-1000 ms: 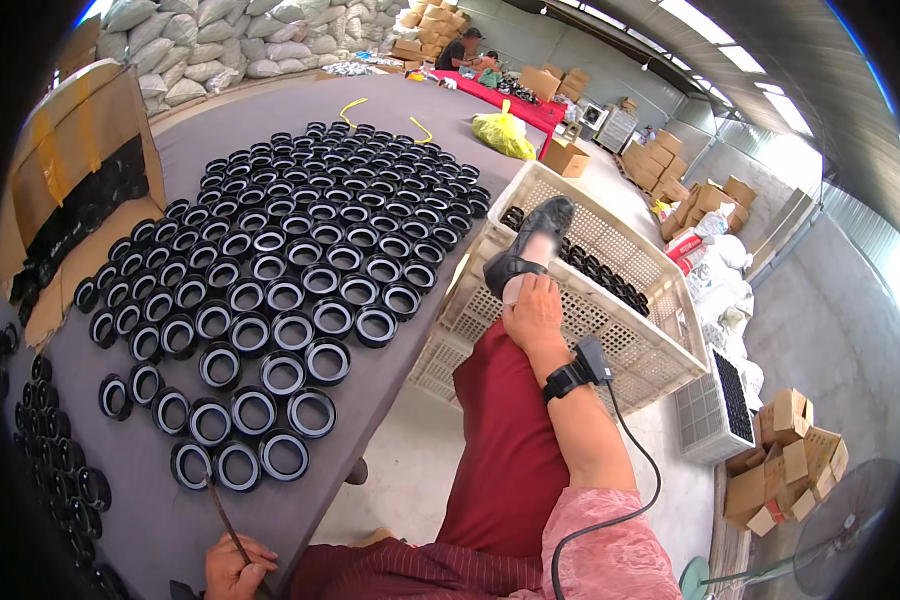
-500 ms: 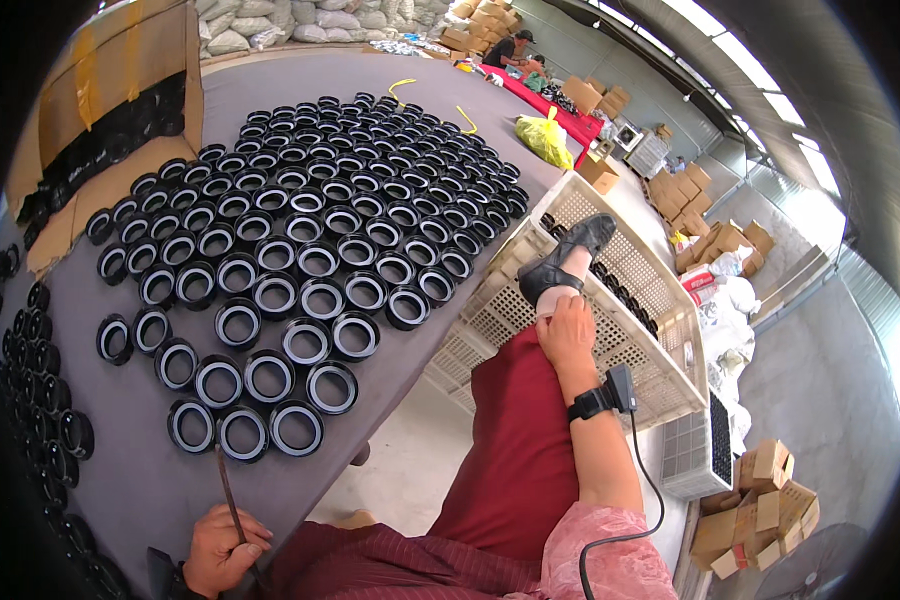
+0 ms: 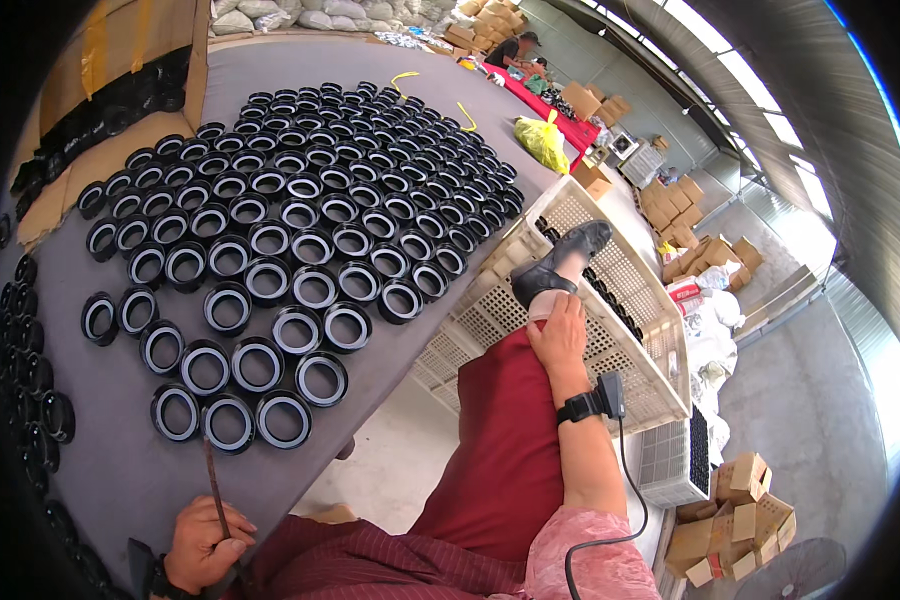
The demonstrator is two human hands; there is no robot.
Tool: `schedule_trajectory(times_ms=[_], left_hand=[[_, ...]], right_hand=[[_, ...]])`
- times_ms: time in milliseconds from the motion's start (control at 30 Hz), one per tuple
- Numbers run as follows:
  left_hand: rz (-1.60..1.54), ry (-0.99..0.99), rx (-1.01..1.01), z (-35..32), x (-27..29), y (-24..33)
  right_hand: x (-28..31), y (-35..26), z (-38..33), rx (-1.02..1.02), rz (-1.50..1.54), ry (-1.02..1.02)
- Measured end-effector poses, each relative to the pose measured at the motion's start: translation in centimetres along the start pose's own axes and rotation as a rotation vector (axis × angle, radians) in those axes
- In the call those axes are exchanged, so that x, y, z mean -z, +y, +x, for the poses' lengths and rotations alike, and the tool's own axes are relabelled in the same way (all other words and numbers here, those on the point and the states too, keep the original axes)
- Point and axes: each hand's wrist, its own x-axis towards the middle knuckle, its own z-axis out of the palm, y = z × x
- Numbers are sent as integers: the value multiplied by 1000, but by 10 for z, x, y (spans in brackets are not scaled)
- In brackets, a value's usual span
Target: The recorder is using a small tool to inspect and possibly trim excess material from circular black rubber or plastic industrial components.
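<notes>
My left hand (image 3: 208, 540) is closed around a thin brown stick (image 3: 213, 475) at the near left. The stick's tip reaches the near edge of a black ring (image 3: 230, 447) with a pale inner lip, in the row closest to me; whether it touches cannot be made out. Many similar rings stand in staggered rows across the grey-covered table (image 3: 300, 480). Over on the right, my right hand (image 3: 558, 335) lies on my raised lower leg, at the ankle, with its fingers stretched out and no object in it. A black shoe (image 3: 560, 262) is on that foot.
My foot rests over a beige plastic crate (image 3: 660, 390) holding black parts, beside the table. A cardboard box (image 3: 130, 75) stands at the far left, above more black rings (image 3: 58, 415). A cable (image 3: 625, 540) hangs from my right wrist. Further off, a person (image 3: 515, 50) sits by a red-covered table.
The view has shifted slightly, so the table's rings sit a little further left and higher. My left hand still grips the stick, and my right hand stays on the ankle.
</notes>
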Motion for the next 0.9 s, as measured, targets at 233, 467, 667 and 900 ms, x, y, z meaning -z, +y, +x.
schedule_trajectory(times_ms=[233,467,667,900], left_hand=[[-3,17,32,1,-1,5],[15,1,34,-1,-1,4],[18,13,14,1,-1,4],[0,0,50,-1,-1,4]], right_hand=[[7,4,-4,-107,42,-155],[13,3,-2,-136,102,-54],[16,8,-10,-131,87,-102],[7,3,0,111,10,76]])
